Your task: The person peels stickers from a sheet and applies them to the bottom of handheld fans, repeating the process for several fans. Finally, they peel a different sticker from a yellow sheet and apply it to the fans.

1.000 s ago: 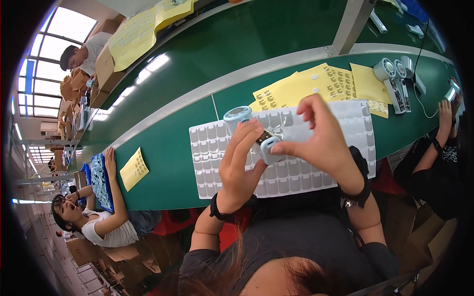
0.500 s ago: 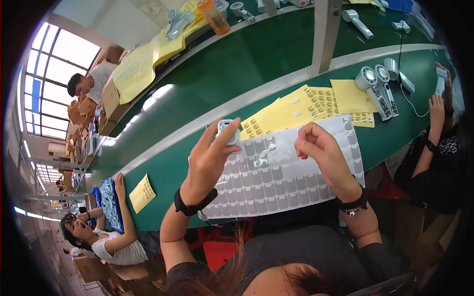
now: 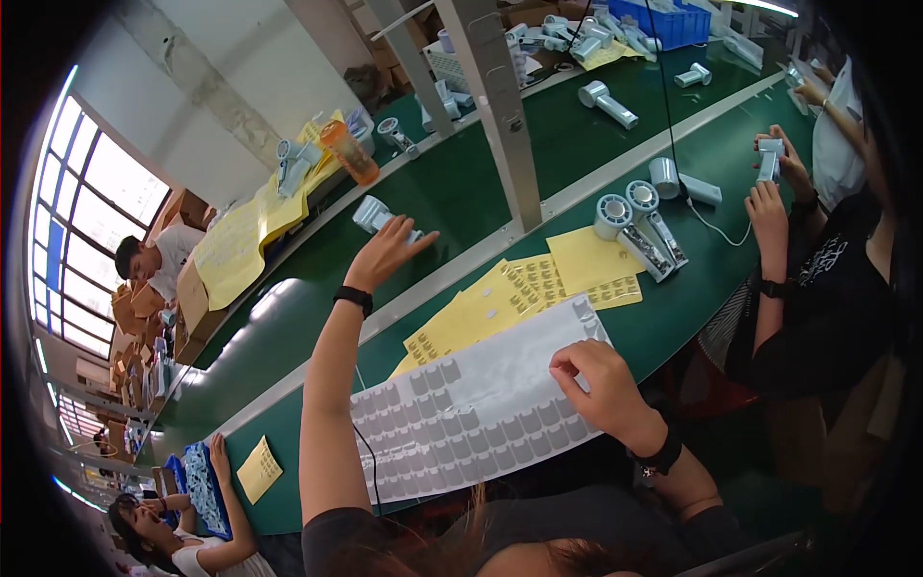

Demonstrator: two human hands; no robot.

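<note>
My left hand (image 3: 389, 248) reaches far out over the green belt, with its thumb spread to the right. Its fingertips are at the handle of a pale blue handheld fan (image 3: 373, 213) on the belt; the hand partly hides that handle. Closer in, my right hand (image 3: 604, 389) hovers over the right part of a white sticker sheet (image 3: 505, 380). Its fingers are curled and thumb and forefinger meet; anything between them is too small to make out. Rows of grey rounded stickers cover much of the sheet, with a bare white strip toward its far side.
Yellow sticker sheets (image 3: 457, 322) lie beyond the white one. Several fans (image 3: 615, 216) stand to their right, beside a cabled device (image 3: 665, 178). A metal post (image 3: 495, 115) rises from the belt's near rail. Co-workers sit at right (image 3: 817, 288) and lower left (image 3: 192, 553).
My left hand has moved from above the sheet out to the belt; the pale blue thing it held has left its raised grip. A fan now lies at its fingertips. My view has shifted.
</note>
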